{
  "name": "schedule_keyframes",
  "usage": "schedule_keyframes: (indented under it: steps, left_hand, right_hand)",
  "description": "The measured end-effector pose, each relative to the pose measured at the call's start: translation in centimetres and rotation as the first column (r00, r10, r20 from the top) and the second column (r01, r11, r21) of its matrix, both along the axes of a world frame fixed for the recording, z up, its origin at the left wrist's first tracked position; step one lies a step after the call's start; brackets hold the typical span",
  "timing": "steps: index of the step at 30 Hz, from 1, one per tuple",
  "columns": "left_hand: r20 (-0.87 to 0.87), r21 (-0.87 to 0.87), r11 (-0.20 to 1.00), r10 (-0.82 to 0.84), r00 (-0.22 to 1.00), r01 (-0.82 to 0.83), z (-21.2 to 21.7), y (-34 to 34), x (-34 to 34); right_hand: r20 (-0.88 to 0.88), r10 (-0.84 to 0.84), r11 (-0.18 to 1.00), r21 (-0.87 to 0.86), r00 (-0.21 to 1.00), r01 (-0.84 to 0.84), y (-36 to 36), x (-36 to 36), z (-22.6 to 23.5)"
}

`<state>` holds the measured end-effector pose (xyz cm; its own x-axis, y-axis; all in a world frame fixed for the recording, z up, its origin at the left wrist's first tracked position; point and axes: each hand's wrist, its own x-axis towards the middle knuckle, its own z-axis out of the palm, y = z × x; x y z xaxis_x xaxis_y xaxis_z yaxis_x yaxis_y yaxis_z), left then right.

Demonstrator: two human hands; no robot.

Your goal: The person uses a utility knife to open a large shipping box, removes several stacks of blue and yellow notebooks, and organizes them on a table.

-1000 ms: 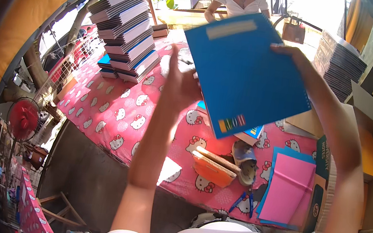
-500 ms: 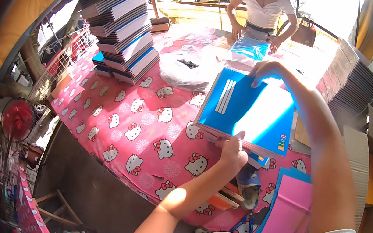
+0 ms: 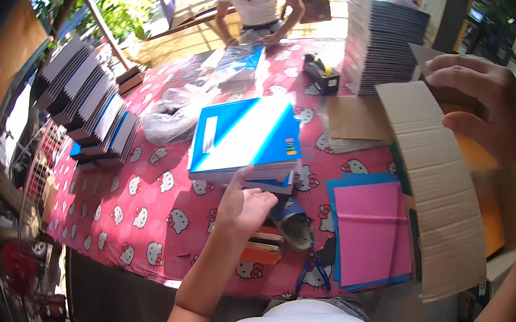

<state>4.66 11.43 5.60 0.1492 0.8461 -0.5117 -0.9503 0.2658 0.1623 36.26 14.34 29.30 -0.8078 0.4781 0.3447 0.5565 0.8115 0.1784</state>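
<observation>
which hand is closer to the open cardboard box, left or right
Right. The right hand appears over the open cardboard box; the left hand is well off to the box's left, at the near edge of the blue notebooks.

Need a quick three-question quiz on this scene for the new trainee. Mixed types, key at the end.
1. Which of the person's own hands is nearer the blue-covered notebooks?
2. True or false: the tape dispenser stands on the pink patterned tablecloth.
3. Fill in the material: the right hand is raised with fingers apart from the thumb, nearest the open ____ box.

Key:
1. The left hand.
2. True.
3. Cardboard.
</observation>
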Motion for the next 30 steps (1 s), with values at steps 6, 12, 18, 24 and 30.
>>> schedule_keyframes:
  steps: [6, 12, 18, 24, 30]
  left_hand:
    - [-0.867, 0.497, 0.355, 0.163, 0.471, 0.792, 7.4, -4.3, 14.7]
    - [-0.359, -0.080, -0.217, 0.917, 0.174, 0.973, 10.1, -3.6, 29.1]
    - [-0.484, -0.133, -0.191, 0.869, 0.104, 0.973, 7.2, -4.3, 32.3]
    - [-0.389, 0.117, 0.053, 0.921, -0.004, 0.992, 4.9, -7.1, 31.0]
    - [-0.447, 0.090, 0.082, 0.894, -0.034, 0.993, 5.3, -7.5, 31.7]
  right_hand:
    - [-0.026, -0.269, 0.949, -0.175, 0.963, 0.261, -7.2, 13.7, -2.6]
    - [0.178, -0.214, 0.908, -0.325, 0.960, 0.263, -9.6, 22.8, -6.6]
    - [0.210, 0.095, 0.913, -0.408, 0.973, -0.001, -8.5, 26.0, -13.2]
    - [0.132, 0.491, 0.782, -0.502, 0.861, -0.369, -4.0, 20.7, -19.5]
    - [0.346, 0.436, 0.803, -0.565, 0.830, -0.187, -2.6, 18.6, -24.5]
